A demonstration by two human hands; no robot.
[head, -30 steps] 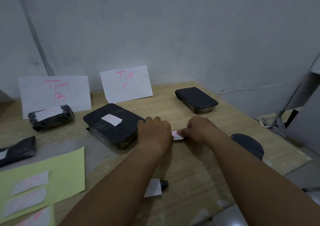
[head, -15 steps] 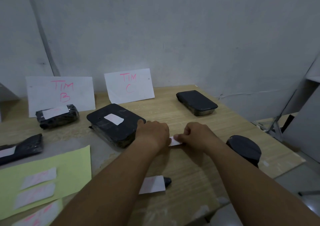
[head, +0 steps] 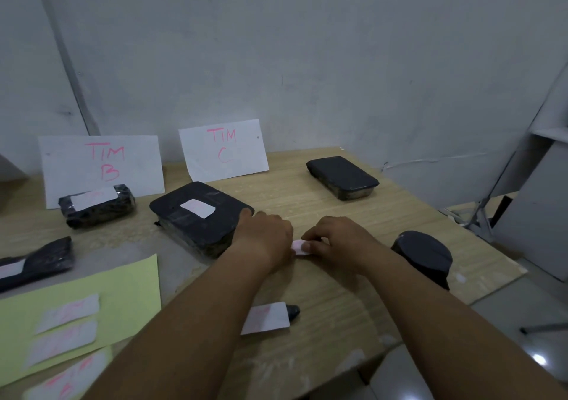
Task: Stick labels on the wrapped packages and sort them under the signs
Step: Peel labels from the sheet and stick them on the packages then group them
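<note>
At the far left edge of the light wooden table (head: 353, 212) lies a flat package in black wrap (head: 37, 261) with a white label on its top. Below it rests a pale yellow paper sheet (head: 123, 289) that carries several white labels with faint pink writing. Behind, a white paper sign with pink letters "TIM B" (head: 101, 166) leans on the grey wall, and just in front of it lies a small black wrapped package (head: 98, 207) with a white label on top. To the right stands the white sign "TIM C" (head: 222, 149); before it sits a large flat black package (head: 199, 218) with a small white label in its middle.

The left hand (head: 266, 237) is curled, its fingers touch the corner of this large package, and it pinches one end of a small white-pink label (head: 298, 246). The right hand (head: 335, 240) pinches the other end. The label is between both hands, just above the table.

Nearer to the camera lies a small dark thing with a white label (head: 267, 316). To the right stands a round black wrapped package (head: 424, 253) near the table edge. Far behind it rests a rectangular black package (head: 342, 177), no label visible.
</note>
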